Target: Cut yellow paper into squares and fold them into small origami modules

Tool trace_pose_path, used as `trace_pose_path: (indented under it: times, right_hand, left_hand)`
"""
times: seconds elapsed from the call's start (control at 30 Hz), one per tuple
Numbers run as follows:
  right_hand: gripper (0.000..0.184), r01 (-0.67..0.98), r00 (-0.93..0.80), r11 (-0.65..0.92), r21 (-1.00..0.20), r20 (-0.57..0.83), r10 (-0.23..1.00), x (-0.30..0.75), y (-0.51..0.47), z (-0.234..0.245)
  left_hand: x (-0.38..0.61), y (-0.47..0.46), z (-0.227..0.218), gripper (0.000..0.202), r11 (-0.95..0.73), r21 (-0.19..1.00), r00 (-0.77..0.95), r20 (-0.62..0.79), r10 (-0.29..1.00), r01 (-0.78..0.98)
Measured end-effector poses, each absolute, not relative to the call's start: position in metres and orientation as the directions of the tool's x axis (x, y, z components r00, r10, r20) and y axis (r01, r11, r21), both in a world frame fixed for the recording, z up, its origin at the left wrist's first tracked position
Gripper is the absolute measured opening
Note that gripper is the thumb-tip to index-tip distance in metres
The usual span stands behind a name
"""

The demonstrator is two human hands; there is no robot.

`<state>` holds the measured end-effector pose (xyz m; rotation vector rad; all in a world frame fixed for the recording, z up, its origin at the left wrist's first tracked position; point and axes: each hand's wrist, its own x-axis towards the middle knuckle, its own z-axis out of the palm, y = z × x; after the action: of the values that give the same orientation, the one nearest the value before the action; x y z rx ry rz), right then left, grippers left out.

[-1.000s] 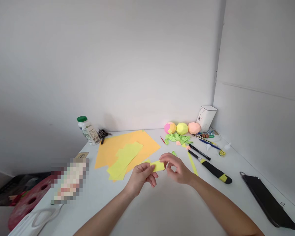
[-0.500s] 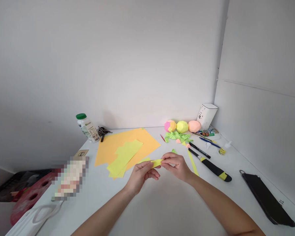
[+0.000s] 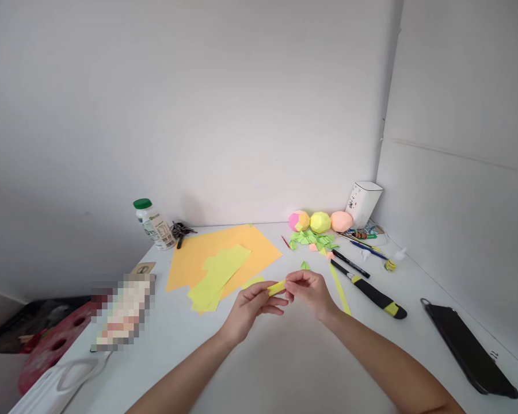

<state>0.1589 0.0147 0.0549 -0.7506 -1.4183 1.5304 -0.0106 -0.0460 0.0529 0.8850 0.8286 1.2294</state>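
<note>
Hands: 2, both at work above the white table (image 3: 276,362). Workpiece: 1 small yellow paper piece (image 3: 277,288), held between the hands, raised off the surface and slightly tilted, its right end higher. Left hand (image 3: 247,306) pinches the left end between thumb and fingers, the other fingers spread loosely below. Right hand (image 3: 311,291) grips the right end with thumb and fingertips. Paper shows as a narrow band; cannot tell whether folded or seen near edge-on.

Counts around the hands: 1 yellow scrap (image 3: 253,281) just beyond the left hand; 1 lone green piece (image 3: 305,265) just behind the right; 1 long yellow strip (image 3: 340,288) to its right. Farther right, 1 black pen (image 3: 351,264) and 1 black-handled knife (image 3: 374,296), roughly parallel.

Back of table: 3 faceted balls in a row: 1 multicoloured (image 3: 299,221), 1 yellow (image 3: 320,222), 1 peach (image 3: 342,221). In front of them, 1 heap of green folded pieces (image 3: 313,239), overlapping, number not countable; 2 peach scraps (image 3: 313,248) near it.

Left: yellow sheets (image 3: 224,270), overlapping, exact number unclear, on orange paper (image 3: 259,247); 1 green-lidded bottle (image 3: 155,229) stands behind
</note>
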Motion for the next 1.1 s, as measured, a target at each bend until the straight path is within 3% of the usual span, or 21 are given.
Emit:
trace_pose_path:
  times: [0.53, 0.73, 1.1]
  right_hand:
    - [0.022, -0.171, -0.338, 0.114, -0.979, 0.167, 0.926, 0.1552, 0.0098, 0.0517]
    - [0.020, -0.209, -0.340, 0.137, -0.968, 0.204, 0.918, 0.1531, 0.0076, 0.0518]
    - [0.021, -0.227, -0.340, 0.114, -0.967, 0.188, 0.921, 0.1537, 0.0062, 0.0545]
  left_hand:
    - [-0.0093, -0.0499, 0.0515, 0.039, 0.027, 0.958, 0.191, 0.029, 0.981, -0.286]
    - [-0.0044, -0.0479, 0.0511, 0.034, 0.033, 0.981, 0.091, -0.016, 0.996, -0.194]
    - [-0.0032, -0.0493, 0.0521, 0.036, 0.006, 0.985, 0.084, 0.008, 0.996, -0.174]
